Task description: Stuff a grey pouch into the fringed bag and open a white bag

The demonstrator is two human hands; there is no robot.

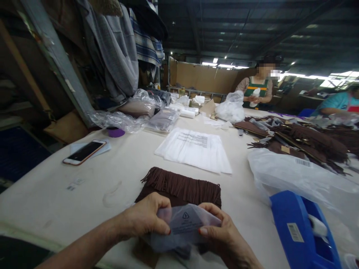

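Between my two hands a translucent plastic bag (185, 228) with a printed recycling triangle is stretched at the table's near edge. My left hand (148, 216) pinches its left side between thumb and fingers. On the right side, my right hand (221, 231) grips it the same way, thumb on top. Just beyond lies a dark brown fringed bag (182, 186), its near part hidden behind the plastic and my hands. Farther back rests a fanned stack of white printed plastic bags (196, 149).
A phone (84, 152) lies at left on the table (117, 179). At right stand a blue tape dispenser (297, 228) and a large clear plastic bag (291, 168), with a pile of brown fringed bags (305, 138) behind. A co-worker (258, 87) stands across the table.
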